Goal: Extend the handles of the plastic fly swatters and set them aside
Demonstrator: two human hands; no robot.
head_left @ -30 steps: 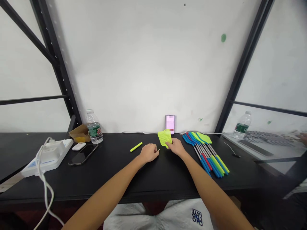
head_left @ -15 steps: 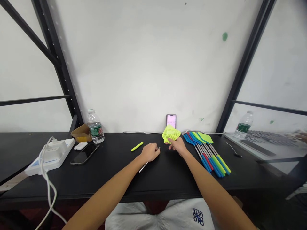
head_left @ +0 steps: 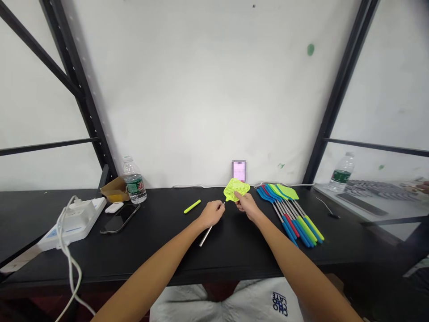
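Holding one rod point(head_left: 205, 236) (plus one swatter head point(head_left: 234, 185))

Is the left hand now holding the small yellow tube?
No, the left hand holds a metal rod, and the tube lies apart from it on the table.

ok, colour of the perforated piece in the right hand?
The perforated piece is bright yellow-green; head view.

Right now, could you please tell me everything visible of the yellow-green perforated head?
The yellow-green head is flat, perforated and plastic-looking, with curved edges and a short neck pointing toward the left hand. The right hand grips it, thumb across its face, before a lit screen. Its neck is near the metallic rod; contact is unclear.
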